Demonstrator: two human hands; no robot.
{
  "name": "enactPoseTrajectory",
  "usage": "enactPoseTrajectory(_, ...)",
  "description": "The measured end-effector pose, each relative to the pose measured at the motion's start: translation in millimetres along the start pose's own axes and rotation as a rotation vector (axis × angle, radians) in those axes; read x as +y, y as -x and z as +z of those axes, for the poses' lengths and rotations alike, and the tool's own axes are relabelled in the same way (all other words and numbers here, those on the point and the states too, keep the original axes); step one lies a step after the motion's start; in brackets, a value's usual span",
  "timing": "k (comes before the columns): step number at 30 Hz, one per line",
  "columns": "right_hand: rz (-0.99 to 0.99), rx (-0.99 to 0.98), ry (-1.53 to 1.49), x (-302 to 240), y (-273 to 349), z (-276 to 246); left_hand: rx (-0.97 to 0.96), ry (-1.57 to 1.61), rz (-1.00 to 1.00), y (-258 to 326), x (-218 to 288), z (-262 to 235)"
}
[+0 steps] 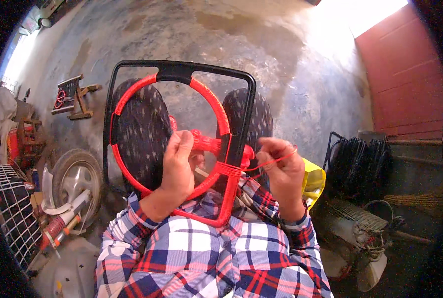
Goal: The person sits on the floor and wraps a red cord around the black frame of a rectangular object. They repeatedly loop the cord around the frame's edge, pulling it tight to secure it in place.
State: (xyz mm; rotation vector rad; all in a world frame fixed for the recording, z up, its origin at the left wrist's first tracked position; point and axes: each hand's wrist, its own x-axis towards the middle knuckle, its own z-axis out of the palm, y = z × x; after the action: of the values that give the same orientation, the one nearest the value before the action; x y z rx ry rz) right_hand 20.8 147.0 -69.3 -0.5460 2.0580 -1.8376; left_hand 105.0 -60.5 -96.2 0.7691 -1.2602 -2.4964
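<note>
A black rounded-square frame [253, 107] with a ring [209, 94] inside it rests against my knees. Red cord wraps most of the ring and the frame's lower right corner. My left hand [179, 161] reaches over the ring's lower left and is closed around a bundle of red cord [207, 144], fingers partly hidden. On the right, my right hand [281, 161] pinches a red cord strand [268, 163] just outside the frame. That strand leads to wrapped turns [229, 169] joining ring and frame.
At left are a small wooden stool [82, 102], a wheel [77, 174] and a white wire grid [12, 208]. Several black frames [360, 166] stack at right, near a yellow bag [313, 181] and a motor-like machine [365, 236]. A red door [405, 79] stands beyond.
</note>
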Motion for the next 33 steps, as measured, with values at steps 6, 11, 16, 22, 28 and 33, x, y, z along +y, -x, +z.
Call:
enactPoseTrajectory(6, -0.573, -0.172, 0.725, -21, -18, 40, -0.495, -0.852, 0.958, 15, 11, 3)
enactPoseTrajectory(11, -0.568, -0.164, 0.529, -3, -22, 31, -0.530, -0.647, 0.872, 12, 16, 10)
enactPoseTrajectory(16, -0.566, -0.231, 0.608, -11, -25, 11, -0.471, -0.446, 0.493, 15, 7, -1)
enactPoseTrajectory(22, -0.457, -0.189, 0.634, -6, -11, 9, -0.487, -0.349, 0.490, 12, 4, 1)
enactPoseTrajectory(28, -0.009, -0.242, 0.368, -19, -4, -39, -0.318, -0.252, 0.309, 18, 4, -3)
enactPoseTrajectory(33, 0.192, -0.009, -0.144, 5, 18, -67, -0.237, -0.101, 0.108, 12, 5, -4)
